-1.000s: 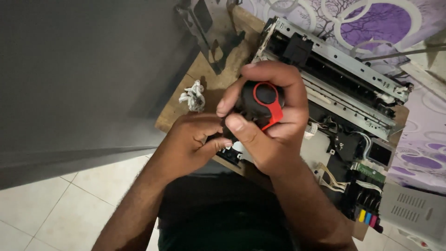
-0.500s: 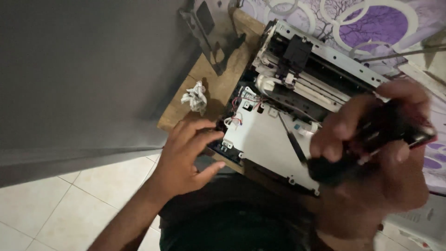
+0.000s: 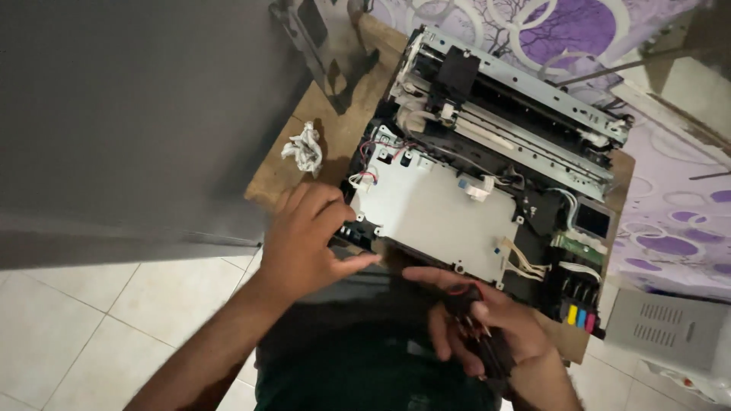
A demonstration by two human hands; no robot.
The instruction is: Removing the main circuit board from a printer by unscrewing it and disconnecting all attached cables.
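Black-and-red tool: a screwdriver (image 3: 476, 323) with a black handle and a red band, lying in the right hand (image 3: 487, 331) low in the frame, just in front of the printer's near edge.
Right hand: fingers curled round the handle in a closed grip; the tip end is hidden among the fingers, so which way it points cannot be told.
Left hand (image 3: 304, 236): half open, fingers spread, thumb out to the right; fingertips rest on or just at the printer's near-left corner. It holds nothing.
Printer (image 3: 487, 175): stripped of its covers and sitting on a brown board (image 3: 282, 171). A pale metal plate (image 3: 434, 209) covers the middle; rails and a black carriage (image 3: 461, 68) run along the far side.
Loose parts: thin wires (image 3: 365, 179) at the left edge and flat cables on the right, beside a green circuit board (image 3: 582, 247) and coloured ink tanks (image 3: 579, 313).
Handling, screwdriver: likely light, stiff and easy to hold by the thick handle; the grip looks textured, so slipping seems unlikely.
Handling, printer: probably heavy for its size, rigid in the metal frame but fragile at wires, cables and circuit board. Best held by the black base edges or the plate, clear of the connectors.
Nearby: a crumpled white rag (image 3: 303, 148) on the board's left side, a grey surface to the left, purple patterned cloth (image 3: 579, 34) behind.
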